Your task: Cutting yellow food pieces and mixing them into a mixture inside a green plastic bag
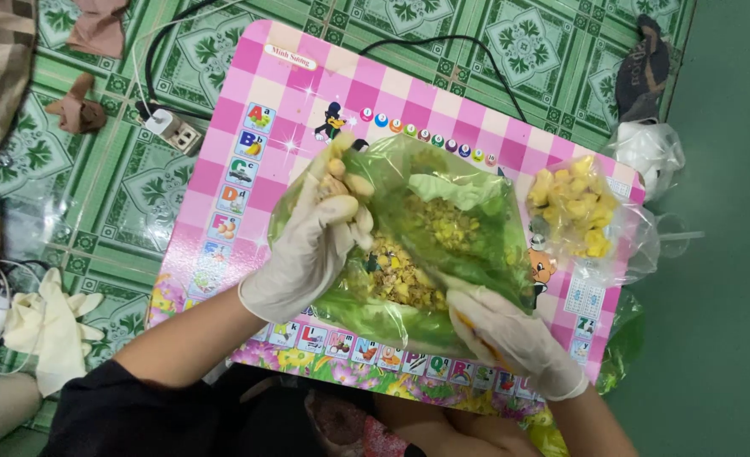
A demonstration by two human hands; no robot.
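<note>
Large bag (442,228) on board (290,93); smaller bag (574,211) right, apparently touching.

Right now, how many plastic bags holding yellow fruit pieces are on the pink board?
2. A green-tinted bag at the board's centre, gripped by the gloved left hand and right hand; a clear bag at its right edge. Others may be hidden beneath.

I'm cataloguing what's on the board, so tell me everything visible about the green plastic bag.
The green plastic bag is thin, see-through and crumpled, lying open on the pink checkered board. Inside sit yellow and brownish scraps. The gloved left hand grips its left edge; the gloved right hand holds its lower right edge.
</note>
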